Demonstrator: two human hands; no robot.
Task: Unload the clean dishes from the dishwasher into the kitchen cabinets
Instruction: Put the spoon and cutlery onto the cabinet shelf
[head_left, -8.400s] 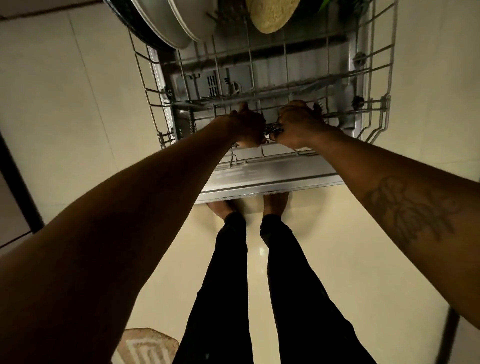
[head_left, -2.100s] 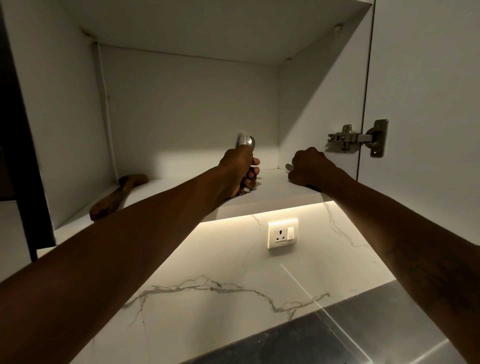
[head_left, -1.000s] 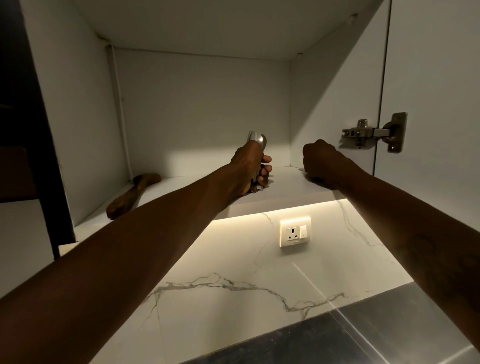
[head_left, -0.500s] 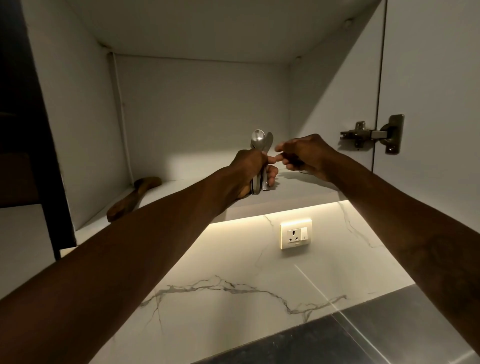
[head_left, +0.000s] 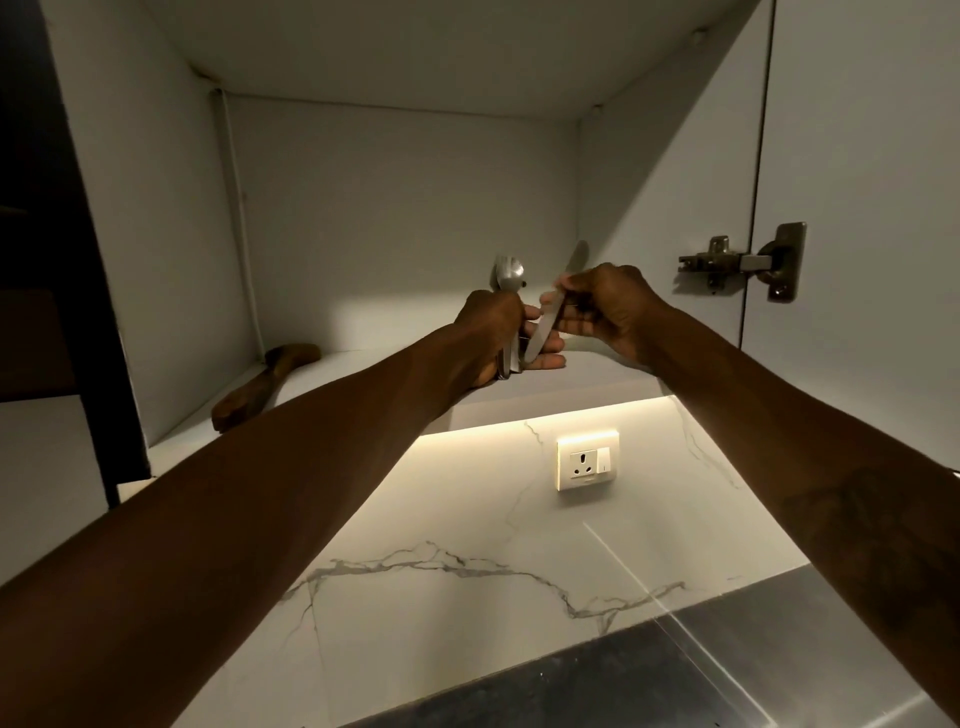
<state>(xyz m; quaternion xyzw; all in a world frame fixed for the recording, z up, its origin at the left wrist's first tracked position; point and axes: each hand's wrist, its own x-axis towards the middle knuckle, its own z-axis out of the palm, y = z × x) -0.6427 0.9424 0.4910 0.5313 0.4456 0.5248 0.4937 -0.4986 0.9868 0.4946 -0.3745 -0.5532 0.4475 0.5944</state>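
Both arms reach up into an open white wall cabinet. My left hand grips a small bundle of steel cutlery upright over the cabinet shelf; a spoon bowl sticks out above the fist. My right hand pinches a table knife just right of the bundle. The knife is tilted, its tip up to the right and its lower end near the left fingers.
A brown wooden utensil lies at the shelf's left front. The open cabinet door with its metal hinge stands to the right. Below are a lit marble backsplash with a wall socket and a dark countertop.
My right hand has left the right end of the shelf, come over to the cutlery bundle and drawn a knife out of it to the right. The left hand keeps holding the bundle.
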